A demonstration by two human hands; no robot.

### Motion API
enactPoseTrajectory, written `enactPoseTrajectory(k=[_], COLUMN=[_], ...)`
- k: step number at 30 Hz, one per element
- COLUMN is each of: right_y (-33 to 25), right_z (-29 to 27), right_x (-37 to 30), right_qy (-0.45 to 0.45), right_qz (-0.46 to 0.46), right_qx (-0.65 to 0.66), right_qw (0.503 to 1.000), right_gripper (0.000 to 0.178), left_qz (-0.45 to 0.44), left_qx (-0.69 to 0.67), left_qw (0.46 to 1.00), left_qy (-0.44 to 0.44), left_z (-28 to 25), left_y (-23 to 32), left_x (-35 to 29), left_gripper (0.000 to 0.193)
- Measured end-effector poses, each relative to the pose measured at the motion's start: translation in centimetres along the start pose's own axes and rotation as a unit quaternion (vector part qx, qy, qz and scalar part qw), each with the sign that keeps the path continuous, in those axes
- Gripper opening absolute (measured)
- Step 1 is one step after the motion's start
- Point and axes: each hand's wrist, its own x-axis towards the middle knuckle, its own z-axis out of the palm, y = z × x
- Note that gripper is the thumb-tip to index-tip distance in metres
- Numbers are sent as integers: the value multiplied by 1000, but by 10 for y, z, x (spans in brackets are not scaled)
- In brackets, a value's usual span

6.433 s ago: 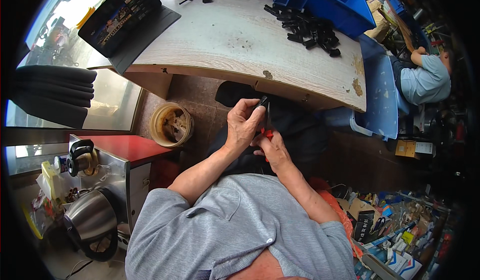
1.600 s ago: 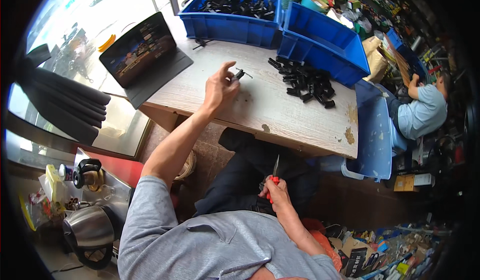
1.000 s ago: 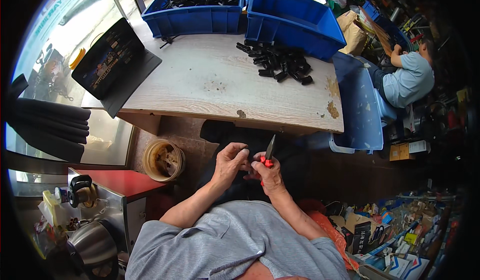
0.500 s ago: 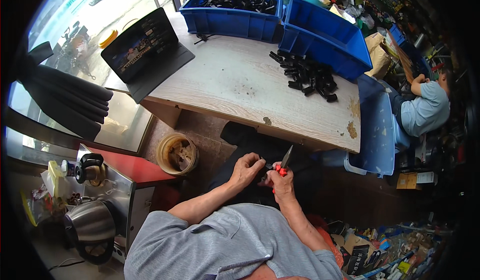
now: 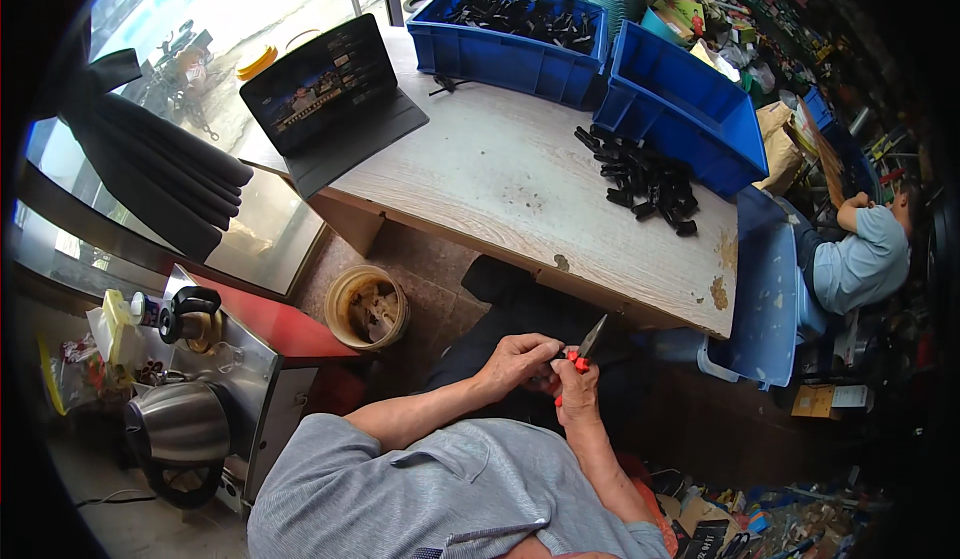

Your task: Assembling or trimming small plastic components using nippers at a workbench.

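Observation:
My right hand (image 5: 577, 396) is closed around red-handled pliers (image 5: 594, 337), their pointed metal jaws sticking up and away from me. Close against it, my left hand (image 5: 522, 361) has its fingers pinched together; what they hold is too small and covered to name. Both hands are above my lap, before the near edge of the table (image 5: 480, 159). Toward the table's right side lies a loose pile of black plastic parts (image 5: 645, 181). Behind it stands an empty blue crate (image 5: 690, 109), and left of that a blue crate (image 5: 505, 57) full of similar black pieces.
A tablet (image 5: 325, 99) stands at the table's left end. On the floor is a bucket (image 5: 368, 309) with scraps; a steel kettle (image 5: 180, 429) sits at left. A light-blue tub (image 5: 765, 299) adjoins the table's right end, near a seated person (image 5: 860, 259).
My view has shifted, so the table appears lower and farther right. My left hand has come closer to my right, and the pliers stay in my right hand.

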Motion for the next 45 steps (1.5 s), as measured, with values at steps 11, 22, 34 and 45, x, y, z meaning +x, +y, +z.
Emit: enactPoseTrajectory(k=[11, 22, 34, 45], right_y=[13, 14, 2, 10], right_z=[0, 4, 3, 3], right_x=[1, 0, 7, 5], right_qy=[-6, 46, -32, -6], right_qz=[-3, 20, -13, -8], right_qx=[-63, -97, 31, -7], right_qw=[998, 994, 999, 1000], right_gripper=[9, 10, 10, 12], left_qz=[-149, -103, 85, 418], left_qx=[-146, -140, 94, 415], left_qw=[975, 984, 976, 805], left_qy=[76, 47, -178, -70], left_z=[2, 1, -35, -22], left_y=[-3, -8, 19, 21], left_x=[10, 10, -15, -26], left_gripper=[11, 11, 42, 46])
